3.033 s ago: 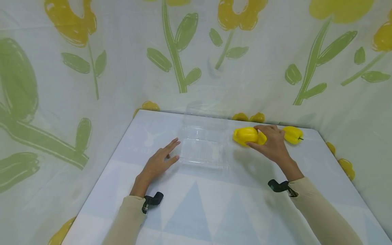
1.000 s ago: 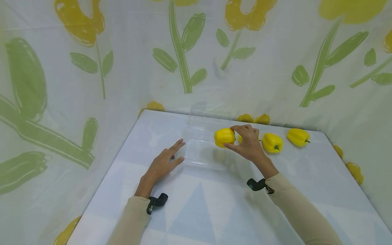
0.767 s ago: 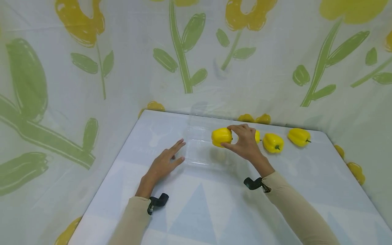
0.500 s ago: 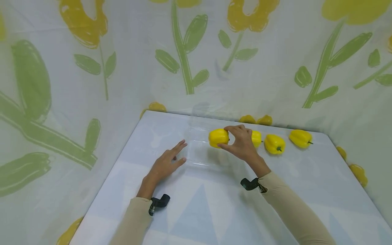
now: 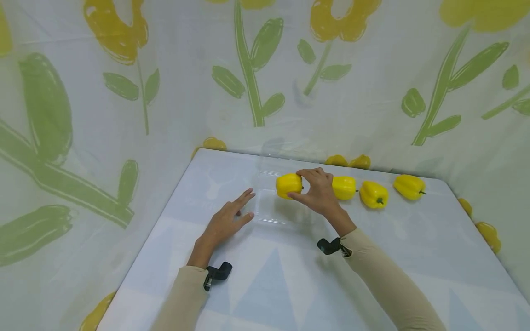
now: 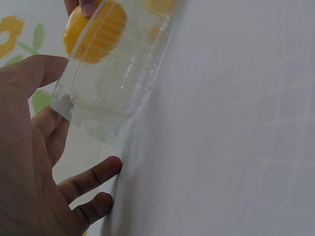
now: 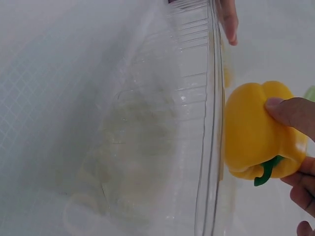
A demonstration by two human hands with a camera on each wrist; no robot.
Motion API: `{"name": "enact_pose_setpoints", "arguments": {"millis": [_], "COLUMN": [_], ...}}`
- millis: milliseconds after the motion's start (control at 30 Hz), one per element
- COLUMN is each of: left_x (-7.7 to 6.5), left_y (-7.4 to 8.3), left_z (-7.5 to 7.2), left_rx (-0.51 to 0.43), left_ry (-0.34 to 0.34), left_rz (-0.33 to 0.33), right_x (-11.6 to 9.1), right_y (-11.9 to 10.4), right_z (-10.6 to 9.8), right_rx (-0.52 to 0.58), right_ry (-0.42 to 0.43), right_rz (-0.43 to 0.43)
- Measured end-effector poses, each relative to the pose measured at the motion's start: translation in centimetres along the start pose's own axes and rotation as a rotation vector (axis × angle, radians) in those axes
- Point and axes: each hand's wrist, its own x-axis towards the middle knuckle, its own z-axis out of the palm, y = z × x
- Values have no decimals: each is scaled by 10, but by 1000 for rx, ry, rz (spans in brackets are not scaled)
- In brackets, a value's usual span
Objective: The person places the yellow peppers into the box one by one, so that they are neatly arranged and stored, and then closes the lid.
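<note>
And here's the right hand (image 5: 316,191) with a yellow pepper (image 5: 288,185), thumb and fingers pinching its flanks, holding it over the clear container (image 5: 267,221); I can't quite tell whether its underside dips below the rim, the plastic being so see-through. Across from it, the left hand (image 5: 227,219) has its fingers stretched and spread, touching the container's left side. Look at that glossy skin! I'd call the pepper light and stiff, a touch slippery, unlikely to suffer under a modest pinch. Best hold is right there, across the broad lobed sides near the stem end, leaving the green stem (image 7: 267,171) alone. The container looks the flimsier of the 2: thin, light, apt to skid or flex if knocked, so a gentle steadying touch suits it. On the tabletop (image 5: 265,285), 3 more peppers (image 5: 374,194) lie in a row to the right
</note>
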Motion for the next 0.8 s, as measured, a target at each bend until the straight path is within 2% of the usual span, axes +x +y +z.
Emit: {"name": "enact_pose_setpoints", "arguments": {"millis": [400,800], "left_x": [-1,-1], "left_y": [-2,-2], "left_z": [3,1], "left_rx": [-2,7], "left_ry": [-19,-2], "left_rz": [-9,5], "right_x": [3,11], "right_y": [-3,-10], "right_z": [21,34], "right_rx": [5,2], "right_ry": [-22,-42], "right_rz": [46,51]}}
